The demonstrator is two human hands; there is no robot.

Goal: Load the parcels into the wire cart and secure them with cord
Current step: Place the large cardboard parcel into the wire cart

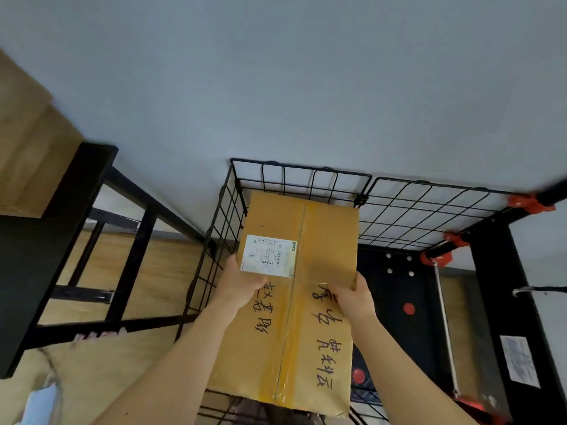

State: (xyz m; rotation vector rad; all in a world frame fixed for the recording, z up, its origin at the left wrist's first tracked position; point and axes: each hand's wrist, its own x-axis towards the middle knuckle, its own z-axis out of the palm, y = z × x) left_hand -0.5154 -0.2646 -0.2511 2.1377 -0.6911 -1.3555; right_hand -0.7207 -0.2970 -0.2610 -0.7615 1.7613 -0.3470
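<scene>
A large brown cardboard parcel [319, 240], taped down the middle, with a white shipping label and black handwriting, lies in the black wire cart [429, 207]. My left hand [242, 283] rests on the parcel's top beside the label, thumb on the label's left edge. My right hand [349, 297] touches the top nearer the right edge, fingers curved over the tape. The parcel fills the cart's left half. A white cord with red hooks [445, 320] hangs at the cart's right side.
A black metal table frame [129, 234] stands left of the cart, with a brown box [27, 142] on top at the far left. Red clamps [530, 204] sit on the cart's right corner. A grey wall is behind. Wooden floor shows below.
</scene>
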